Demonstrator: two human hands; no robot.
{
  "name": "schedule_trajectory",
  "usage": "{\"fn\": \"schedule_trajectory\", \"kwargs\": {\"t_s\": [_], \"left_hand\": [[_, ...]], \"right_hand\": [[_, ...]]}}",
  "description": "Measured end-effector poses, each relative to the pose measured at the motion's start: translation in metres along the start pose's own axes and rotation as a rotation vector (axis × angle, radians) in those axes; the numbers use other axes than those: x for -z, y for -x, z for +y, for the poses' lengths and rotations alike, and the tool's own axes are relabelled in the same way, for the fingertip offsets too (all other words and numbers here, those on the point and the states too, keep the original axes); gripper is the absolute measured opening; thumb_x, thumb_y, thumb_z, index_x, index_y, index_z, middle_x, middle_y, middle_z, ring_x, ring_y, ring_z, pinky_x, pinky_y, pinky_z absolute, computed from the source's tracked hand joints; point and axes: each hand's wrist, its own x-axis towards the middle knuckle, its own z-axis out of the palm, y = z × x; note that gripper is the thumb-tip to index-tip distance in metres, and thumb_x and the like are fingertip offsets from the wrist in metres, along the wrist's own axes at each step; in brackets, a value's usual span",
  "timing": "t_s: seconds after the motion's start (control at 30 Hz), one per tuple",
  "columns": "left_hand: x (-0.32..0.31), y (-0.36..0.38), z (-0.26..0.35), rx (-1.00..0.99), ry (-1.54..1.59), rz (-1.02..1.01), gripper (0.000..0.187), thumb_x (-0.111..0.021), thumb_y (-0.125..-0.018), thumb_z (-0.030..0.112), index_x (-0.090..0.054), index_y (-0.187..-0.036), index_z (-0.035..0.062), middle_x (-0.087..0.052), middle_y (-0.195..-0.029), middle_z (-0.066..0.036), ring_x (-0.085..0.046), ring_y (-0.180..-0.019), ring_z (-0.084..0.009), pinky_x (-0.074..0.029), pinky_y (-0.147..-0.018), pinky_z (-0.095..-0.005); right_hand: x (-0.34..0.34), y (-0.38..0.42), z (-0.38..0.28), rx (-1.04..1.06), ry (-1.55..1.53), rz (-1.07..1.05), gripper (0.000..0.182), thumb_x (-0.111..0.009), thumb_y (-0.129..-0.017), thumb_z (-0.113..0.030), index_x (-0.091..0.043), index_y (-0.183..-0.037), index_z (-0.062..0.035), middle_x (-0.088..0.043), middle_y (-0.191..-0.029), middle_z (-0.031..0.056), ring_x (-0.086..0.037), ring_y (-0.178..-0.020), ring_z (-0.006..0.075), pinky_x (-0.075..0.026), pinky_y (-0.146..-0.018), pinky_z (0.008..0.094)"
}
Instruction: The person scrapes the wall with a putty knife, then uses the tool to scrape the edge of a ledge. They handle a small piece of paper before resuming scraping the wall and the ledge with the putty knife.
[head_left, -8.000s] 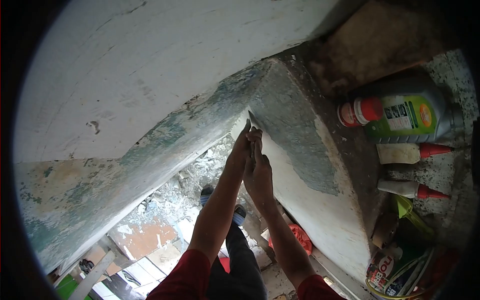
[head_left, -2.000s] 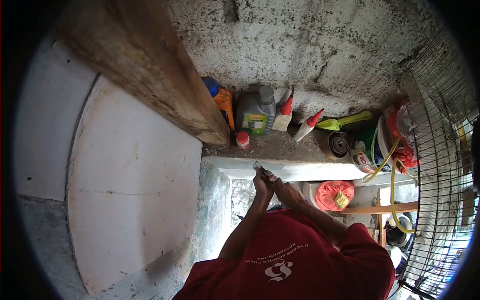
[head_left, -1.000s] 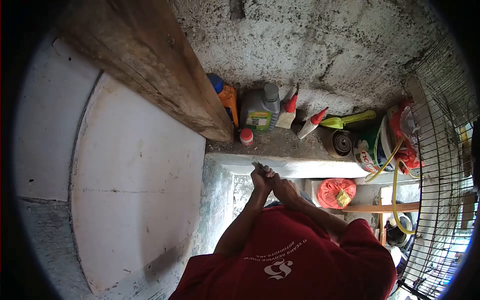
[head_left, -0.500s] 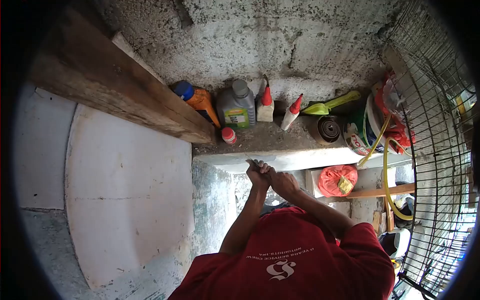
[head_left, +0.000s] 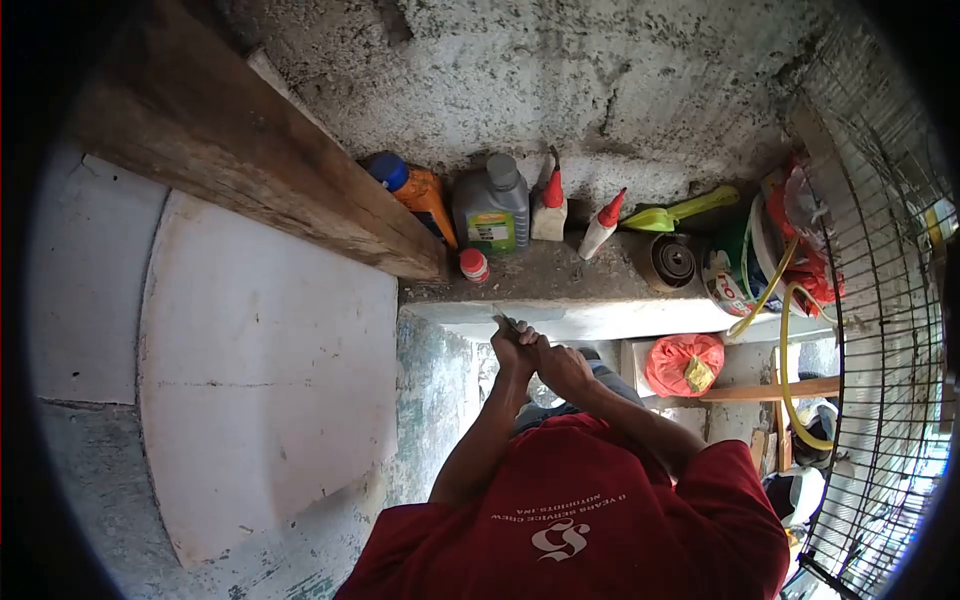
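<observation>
My left hand [head_left: 513,347] is closed around a thin, dark object [head_left: 503,321] whose narrow tip sticks out past the fingers; what it is cannot be made out. Right beside it, touching, my right hand [head_left: 563,370] has its fingers folded, and whatever is inside them is hidden. Both hands are in front of my red shirt [head_left: 600,500], just below the edge of a concrete ledge [head_left: 560,285].
On the ledge are an orange bottle [head_left: 425,205], a grey bottle [head_left: 491,215], two red-tipped bottles, a red-capped jar [head_left: 474,265], a green scoop [head_left: 680,210] and a bucket [head_left: 735,265]. A wooden beam [head_left: 260,170] slants at left; wire mesh [head_left: 880,300] stands at right.
The ledge and its objects have shifted slightly right in view. My hands remain together in nearly the same place, and more of my trouser leg shows behind them.
</observation>
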Motion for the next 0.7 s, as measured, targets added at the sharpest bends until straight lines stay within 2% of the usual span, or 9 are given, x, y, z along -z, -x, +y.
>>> {"fn": "schedule_trajectory", "kwargs": {"t_s": [0.2,0.23,0.27,0.33,0.4,0.43,0.53,0.6,0.7], "left_hand": [[0.01,-0.008,-0.003,-0.003,-0.001,-0.042,0.039,-0.043,-0.084,0.045,-0.049,-0.065,0.0111,-0.048,-0.056,-0.004,-0.04,-0.046,-0.013,-0.033,-0.05,-0.0282],[0.039,-0.027,0.012,-0.02,0.057,-0.01,0.04,-0.044,-0.084,0.044,-0.048,-0.062,0.0106,-0.047,-0.054,-0.003,-0.039,-0.045,-0.0128,-0.034,-0.049,-0.0289],[0.035,-0.019,0.022,-0.031,0.108,-0.114,0.041,-0.044,-0.084,0.044,-0.048,-0.062,0.0096,-0.046,-0.054,-0.003,-0.04,-0.046,-0.0127,-0.036,-0.049,-0.027],[0.026,-0.016,0.047,-0.059,0.079,-0.139,0.042,-0.043,-0.084,0.044,-0.048,-0.062,0.0088,-0.046,-0.054,-0.002,-0.041,-0.046,-0.013,-0.038,-0.049,-0.0266],[0.026,-0.007,0.031,-0.055,0.044,0.039,0.044,-0.039,-0.086,0.046,-0.047,-0.064,0.0091,-0.044,-0.054,-0.004,-0.039,-0.046,-0.0143,-0.036,-0.05,-0.0275],[0.028,-0.01,0.016,-0.015,0.013,0.055,0.042,-0.039,-0.085,0.047,-0.047,-0.067,0.0102,-0.044,-0.055,-0.004,-0.039,-0.046,-0.0145,-0.036,-0.05,-0.0275],[0.012,-0.006,-0.008,0.07,0.095,0.058,0.041,-0.038,-0.084,0.051,-0.043,-0.071,0.0125,-0.045,-0.056,-0.004,-0.037,-0.046,-0.0147,-0.032,-0.05,-0.0279],[-0.002,0.003,0.007,-0.034,0.046,0.031,0.045,-0.04,-0.086,0.043,-0.049,-0.063,0.006,-0.045,-0.054,-0.004,-0.038,-0.045,-0.0128,-0.034,-0.049,-0.0254],[0.003,0.003,0.035,-0.075,0.044,0.052,0.043,-0.037,-0.086,0.048,-0.044,-0.064,0.0107,-0.045,-0.055,-0.002,-0.038,-0.044,-0.0136,-0.034,-0.048,-0.0295]], "right_hand": [[0.002,0.0,-0.001,0.001,-0.041,0.019,0.02,-0.039,-0.083,-0.016,-0.039,-0.094,0.0011,-0.057,-0.063,0.0222,-0.058,-0.061,0.0381,-0.045,-0.052,0.0479],[0.002,-0.008,-0.008,0.024,-0.062,0.01,0.02,-0.04,-0.082,-0.016,-0.039,-0.094,0.0009,-0.057,-0.064,0.0221,-0.058,-0.062,0.0381,-0.045,-0.053,0.048],[0.0,-0.015,-0.015,0.046,-0.083,-0.003,0.021,-0.041,-0.082,-0.016,-0.039,-0.095,0.0007,-0.057,-0.064,0.0221,-0.059,-0.063,0.0381,-0.045,-0.054,0.0481],[-0.025,-0.023,-0.016,0.063,-0.028,-0.023,0.023,-0.042,-0.081,-0.016,-0.038,-0.098,0.0,-0.058,-0.064,0.022,-0.059,-0.064,0.0383,-0.045,-0.055,0.0487],[-0.014,-0.014,-0.016,0.035,-0.071,-0.029,0.023,-0.042,-0.081,-0.016,-0.037,-0.097,-0.0003,-0.058,-0.064,0.0218,-0.059,-0.062,0.0381,-0.045,-0.054,0.0488],[-0.019,-0.006,0.0,0.099,-0.062,-0.021,0.022,-0.043,-0.08,-0.015,-0.037,-0.096,0.0004,-0.058,-0.063,0.0207,-0.058,-0.06,0.038,-0.045,-0.051,0.048],[-0.009,0.004,0.012,-0.015,0.001,-0.04,0.023,-0.044,-0.079,-0.016,-0.039,-0.094,0.001,-0.058,-0.066,0.0215,-0.059,-0.061,0.0364,-0.047,-0.054,0.046],[-0.023,-0.008,0.008,0.035,-0.017,0.006,0.021,-0.043,-0.079,-0.014,-0.039,-0.093,0.0013,-0.058,-0.064,0.0214,-0.059,-0.061,0.0371,-0.046,-0.053,0.0459],[-0.023,-0.028,-0.014,0.095,-0.003,-0.046,0.022,-0.042,-0.081,-0.014,-0.038,-0.096,0.0015,-0.058,-0.064,0.0207,-0.059,-0.062,0.0368,-0.046,-0.054,0.0457]]}}
